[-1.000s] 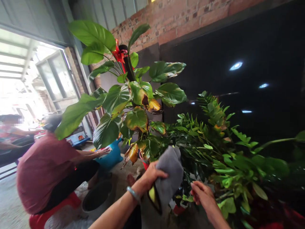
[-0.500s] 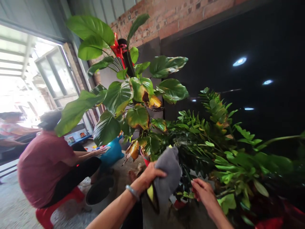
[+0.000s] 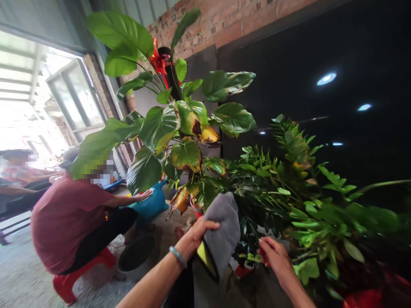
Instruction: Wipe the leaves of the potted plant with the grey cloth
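My left hand (image 3: 199,233), with a pale bangle on the wrist, grips a grey cleaning cloth (image 3: 223,229). The cloth hangs down, and a folded part shows its yellow side and dark edging. To the right, my right hand (image 3: 272,256) has its thumb and fingertips pressed together beside dark green leaves (image 3: 253,222); what they pinch, if anything, is too small to make out. Above my left hand stands a tall potted plant (image 3: 157,128) with broad leaves, some browned and yellow at the edges. A bushy plant (image 3: 308,205) with small leaves spreads beyond my right hand.
At left a person (image 3: 67,218) in a dark red shirt sits on a red stool (image 3: 81,267), one hand on a blue object (image 3: 152,201). A dark bucket (image 3: 138,252) stands between us. Another person (image 3: 19,175) sits farther back. A glossy black panel (image 3: 321,107) rises behind the plants.
The cloth has shifted slightly left and up, showing more of its yellow side. My right hand has barely moved. The person in red has leaned, their hand now on the blue object.
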Tool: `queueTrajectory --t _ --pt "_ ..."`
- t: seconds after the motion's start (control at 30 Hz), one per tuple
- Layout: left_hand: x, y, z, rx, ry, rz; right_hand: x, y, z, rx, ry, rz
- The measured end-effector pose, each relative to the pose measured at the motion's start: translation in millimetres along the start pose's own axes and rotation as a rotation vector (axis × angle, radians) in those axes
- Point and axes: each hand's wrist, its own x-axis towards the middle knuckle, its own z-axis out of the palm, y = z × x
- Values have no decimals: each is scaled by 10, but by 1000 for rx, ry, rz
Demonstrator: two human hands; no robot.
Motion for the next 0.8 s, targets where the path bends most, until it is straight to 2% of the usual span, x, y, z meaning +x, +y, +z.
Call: queueTrajectory --t 0.07,0.13,0.23,0.3,0.37,0.43,0.57,0.63,0.7,0.8 --pt "-53 -214 -99 27 -50 -48 18 28 -30 -11 -3 -4" --pt "-117 -214 -156 14 -38 2 37 54 -53 -15 -13 -11" --pt "-158 148 -114 -51 40 172 53 74 -48 -32 -11 -7" --pt "-137 425 -23 -94 86 217 51 73 -22 -33 3 -3" --pt "-91 533 73 -124 134 226 41 66 4 -23 9 -8" --pt "-47 405 126 -93 170 193 32 58 14 -19 7 -11" --pt "-78 -148 34 101 183 19 28 55 -27 -23 3 -7" --pt "-146 -219 -38 133 125 -30 28 56 -54 -30 -8 -3" --pt "-191 -53 -54 111 124 38 25 53 -62 -32 -11 1" --pt "-153 370 52 12 219 245 17 42 -28 -23 7 -7"
